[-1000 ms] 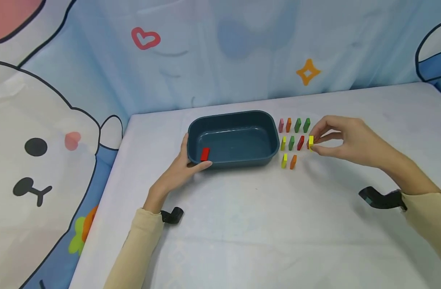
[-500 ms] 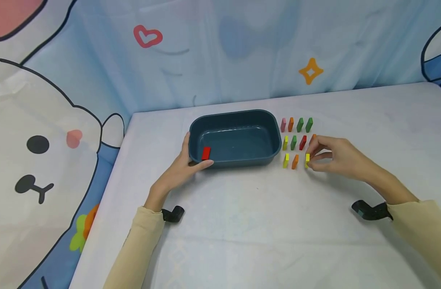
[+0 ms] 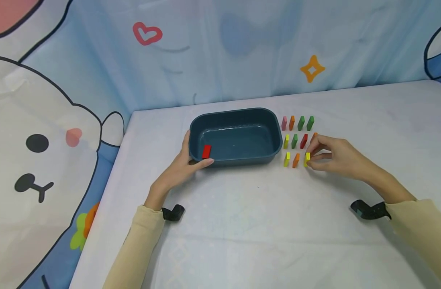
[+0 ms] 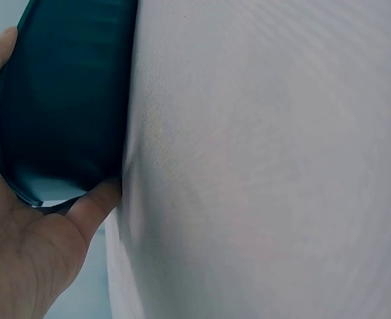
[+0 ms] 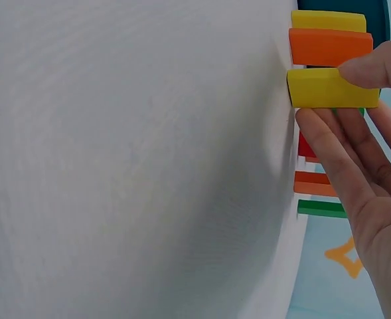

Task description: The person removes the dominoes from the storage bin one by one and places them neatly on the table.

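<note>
My right hand [image 3: 337, 158] pinches a yellow domino [image 3: 307, 160] between thumb and fingers. It stands on end on the table, at the right end of the front row. In the right wrist view the thumb lies on one face of this yellow domino [image 5: 321, 89], and fingers are at the other. Left of it stand an orange domino [image 3: 296, 160] and another yellow domino [image 3: 287, 159]. My left hand [image 3: 178, 166] holds the left end of a dark teal plastic basin [image 3: 238, 162], thumb along its near side. One red domino [image 3: 206, 151] lies inside.
Behind the front row stand a middle row with yellow, green [image 3: 294, 141], red [image 3: 304, 141] and a partly hidden orange domino [image 3: 315, 135], and a back row with pink [image 3: 284, 123], orange and green ones. A white cloth [image 3: 242, 224] covers the table; a printed curtain [image 3: 220, 52] hangs behind.
My right hand has come from the middle row toward me with the yellow domino, down to the front row, then stayed there. My left hand has kept its hold on the basin.
</note>
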A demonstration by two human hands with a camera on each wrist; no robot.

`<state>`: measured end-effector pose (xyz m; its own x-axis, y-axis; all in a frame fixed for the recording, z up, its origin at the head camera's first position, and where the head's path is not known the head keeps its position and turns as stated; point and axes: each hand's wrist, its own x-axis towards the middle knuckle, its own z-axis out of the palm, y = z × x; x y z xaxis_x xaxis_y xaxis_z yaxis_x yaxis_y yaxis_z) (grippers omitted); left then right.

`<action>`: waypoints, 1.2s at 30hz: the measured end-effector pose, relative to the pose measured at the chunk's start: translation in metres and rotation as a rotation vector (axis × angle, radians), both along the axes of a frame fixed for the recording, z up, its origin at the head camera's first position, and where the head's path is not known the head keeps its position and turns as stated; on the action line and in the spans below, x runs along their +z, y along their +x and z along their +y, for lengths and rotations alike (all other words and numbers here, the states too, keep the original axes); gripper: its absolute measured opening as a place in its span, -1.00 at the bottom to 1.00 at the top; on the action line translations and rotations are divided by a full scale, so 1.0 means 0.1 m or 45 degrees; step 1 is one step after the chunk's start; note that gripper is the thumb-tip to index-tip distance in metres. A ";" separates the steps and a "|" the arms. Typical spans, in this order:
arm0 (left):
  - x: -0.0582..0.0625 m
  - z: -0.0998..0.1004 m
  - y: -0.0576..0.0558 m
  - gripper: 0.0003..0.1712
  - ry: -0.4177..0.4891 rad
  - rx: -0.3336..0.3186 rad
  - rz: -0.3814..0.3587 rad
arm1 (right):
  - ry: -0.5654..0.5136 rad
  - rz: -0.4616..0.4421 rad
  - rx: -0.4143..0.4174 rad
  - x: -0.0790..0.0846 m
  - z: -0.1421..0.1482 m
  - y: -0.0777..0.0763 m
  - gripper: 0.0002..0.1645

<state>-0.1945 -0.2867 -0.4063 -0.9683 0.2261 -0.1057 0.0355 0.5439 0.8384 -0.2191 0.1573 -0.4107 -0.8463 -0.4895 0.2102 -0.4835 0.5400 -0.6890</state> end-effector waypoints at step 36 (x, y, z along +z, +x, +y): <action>0.03 0.01 0.00 0.38 0.035 -0.011 -0.019 | 0.046 -0.031 -0.039 -0.02 0.00 0.00 -0.51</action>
